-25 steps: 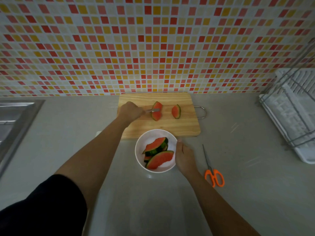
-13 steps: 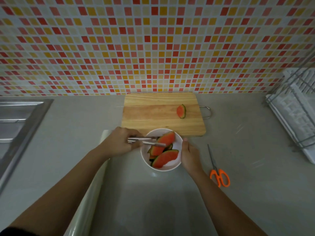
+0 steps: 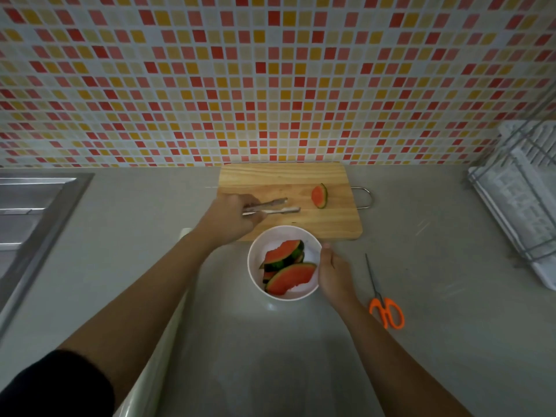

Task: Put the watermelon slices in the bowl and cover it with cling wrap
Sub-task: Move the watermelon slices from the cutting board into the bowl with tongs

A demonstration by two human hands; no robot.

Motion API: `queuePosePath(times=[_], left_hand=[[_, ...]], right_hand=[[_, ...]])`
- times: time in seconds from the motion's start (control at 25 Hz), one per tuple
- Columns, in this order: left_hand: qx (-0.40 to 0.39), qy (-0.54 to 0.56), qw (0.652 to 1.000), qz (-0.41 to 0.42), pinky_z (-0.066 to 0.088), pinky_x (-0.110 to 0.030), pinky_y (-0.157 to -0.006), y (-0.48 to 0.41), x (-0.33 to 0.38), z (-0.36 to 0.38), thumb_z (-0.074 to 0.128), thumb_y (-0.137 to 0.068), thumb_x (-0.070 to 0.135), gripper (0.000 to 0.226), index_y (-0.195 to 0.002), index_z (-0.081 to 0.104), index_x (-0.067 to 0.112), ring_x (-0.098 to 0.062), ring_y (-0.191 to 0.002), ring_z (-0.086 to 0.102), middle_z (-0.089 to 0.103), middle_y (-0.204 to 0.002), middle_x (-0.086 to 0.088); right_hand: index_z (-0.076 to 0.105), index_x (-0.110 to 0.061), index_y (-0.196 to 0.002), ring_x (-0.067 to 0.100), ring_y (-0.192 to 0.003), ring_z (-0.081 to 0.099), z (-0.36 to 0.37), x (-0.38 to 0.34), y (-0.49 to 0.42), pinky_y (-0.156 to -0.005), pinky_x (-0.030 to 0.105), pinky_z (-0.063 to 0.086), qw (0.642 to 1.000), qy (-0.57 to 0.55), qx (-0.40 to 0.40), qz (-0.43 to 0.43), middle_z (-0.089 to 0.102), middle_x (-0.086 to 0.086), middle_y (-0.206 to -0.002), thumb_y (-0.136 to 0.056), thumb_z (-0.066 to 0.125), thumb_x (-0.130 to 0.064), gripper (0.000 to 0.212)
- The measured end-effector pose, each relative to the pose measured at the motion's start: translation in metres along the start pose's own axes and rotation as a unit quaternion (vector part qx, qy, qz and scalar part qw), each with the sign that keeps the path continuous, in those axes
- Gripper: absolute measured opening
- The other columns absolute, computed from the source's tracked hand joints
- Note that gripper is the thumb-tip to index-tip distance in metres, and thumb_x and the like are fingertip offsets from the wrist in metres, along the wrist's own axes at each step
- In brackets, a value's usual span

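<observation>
Holding the tongs: my left hand [image 3: 231, 218] has its fingers curled round the metal tongs [image 3: 270, 207]; the tips are slightly apart, carry nothing, and point toward the last slice.
Last slice: one small watermelon slice [image 3: 319, 196] lies on the cutting board [image 3: 270, 176], near the tong tips but apart from them.
Bowl: the bowl [image 3: 251, 260] sits just in front of the board with several slices [image 3: 288, 275] piled inside; my right hand [image 3: 334, 272] grips its rim.
Risk: wet rind may slip from the smooth tips and fall onto the table; the pile may poke above the rim and lift the wrap.
Cling wrap: a pale long box [image 3: 147, 374] under my left forearm, probably the wrap.
Surface: grey table [image 3: 436, 296], scissors [image 3: 386, 311] right of the bowl.
Room: sink [image 3: 30, 206] left, dish rack [image 3: 517, 191] right, mosaic tile wall [image 3: 270, 70] behind.
</observation>
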State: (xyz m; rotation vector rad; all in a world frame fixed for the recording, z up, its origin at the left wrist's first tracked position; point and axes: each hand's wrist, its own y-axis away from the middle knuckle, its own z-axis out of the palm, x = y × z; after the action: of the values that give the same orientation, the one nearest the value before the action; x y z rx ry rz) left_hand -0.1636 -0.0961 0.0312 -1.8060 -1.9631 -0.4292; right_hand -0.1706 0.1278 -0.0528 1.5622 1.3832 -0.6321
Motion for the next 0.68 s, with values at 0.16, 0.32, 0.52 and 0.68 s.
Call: queuePosePath(times=[0.16, 0.32, 0.52, 0.68], left_hand=[[-0.058, -0.012, 0.995, -0.082, 0.045, -0.029, -0.067, -0.045, 0.021, 0.037, 0.059, -0.086, 0.037, 0.034, -0.095, 0.072, 0.007, -0.026, -0.086, 0.062, 0.071, -0.089, -0.011], [-0.079, -0.003, 0.992, -0.094, 0.037, -0.028, -0.051, -0.064, 0.05, 0.059, 0.056, -0.086, 0.031, 0.033, -0.077, 0.063, 0.0, -0.025, -0.067, 0.056, 0.056, -0.068, -0.009], [-0.083, -0.095, 0.99, -0.07, 0.031, -0.024, -0.044, -0.073, 0.082, 0.071, 0.051, -0.084, 0.018, 0.013, -0.077, 0.046, 0.009, -0.018, -0.059, 0.044, 0.044, -0.066, -0.003], [-0.08, -0.138, 0.984, -0.079, 0.028, -0.025, -0.044, -0.074, 0.078, 0.062, 0.049, -0.082, 0.015, 0.01, -0.09, 0.054, 0.012, -0.018, -0.057, 0.042, 0.038, -0.065, 0.0]], right_hand=[[0.057, -0.012, -0.07, 0.015, -0.066, 0.057, -0.001, -0.002, 0.001, -0.06, 0.025, 0.039, 1.0, 0.011, -0.006, -0.019, 0.059, 0.001, -0.068, -0.101, 0.027, -0.032, 0.048], [0.046, -0.018, -0.059, 0.006, -0.056, 0.05, -0.003, -0.003, 0.002, -0.055, 0.026, 0.035, 0.998, 0.042, -0.005, -0.042, 0.051, -0.004, -0.058, -0.101, 0.028, -0.025, 0.047], [0.051, -0.005, -0.068, 0.019, -0.061, 0.051, -0.003, -0.004, 0.002, -0.055, 0.028, 0.032, 0.998, 0.04, -0.002, -0.051, 0.051, 0.001, -0.058, -0.101, 0.029, -0.024, 0.043], [0.056, -0.005, -0.081, 0.021, -0.069, 0.051, -0.005, -0.003, 0.004, -0.065, 0.028, 0.036, 0.997, 0.036, -0.025, -0.056, 0.057, 0.012, -0.073, -0.1, 0.031, -0.026, 0.037]])
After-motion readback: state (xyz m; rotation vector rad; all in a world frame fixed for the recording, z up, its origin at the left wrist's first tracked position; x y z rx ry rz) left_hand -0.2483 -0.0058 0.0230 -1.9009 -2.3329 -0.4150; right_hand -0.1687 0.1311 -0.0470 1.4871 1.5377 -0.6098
